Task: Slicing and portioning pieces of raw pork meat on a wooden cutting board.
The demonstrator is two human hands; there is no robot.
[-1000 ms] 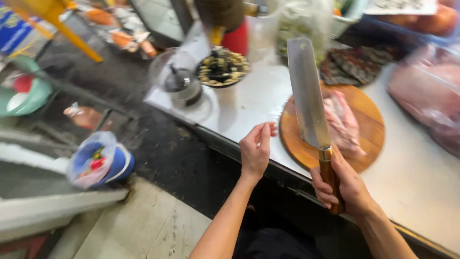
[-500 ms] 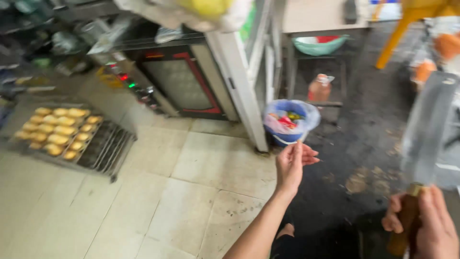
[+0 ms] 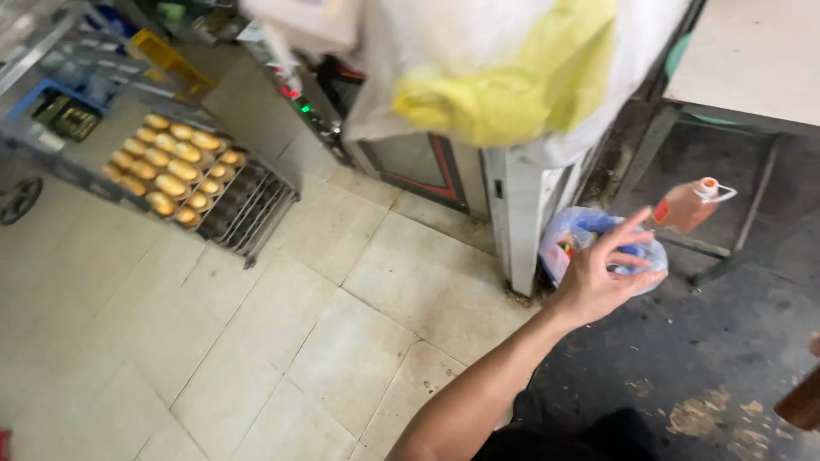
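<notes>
My left hand point(image 3: 602, 275) is stretched out in front of me with its fingers spread and nothing in it. It hovers over a small bin lined with a blue plastic bag point(image 3: 571, 241) that stands on the floor by a white post point(image 3: 512, 213). At the lower right edge only the brown wooden handle of the cleaver point(image 3: 803, 401) shows, with a sliver of my right hand point(image 3: 816, 346) above it. The blade is out of view.
A bottle of orange liquid point(image 3: 683, 205) stands under a pale table point(image 3: 752, 60). A wire rack with a tray of golden buns point(image 3: 171, 166) sits on the tiled floor at the left. White and yellow bags point(image 3: 504, 77) hang over a glass-door cabinet point(image 3: 418, 162). The floor at the right is dark and stained.
My view has swung away from the counter and cutting board down to the floor. The cleaver blade has left the frame, and my left hand has stayed open, close to the blue bin.
</notes>
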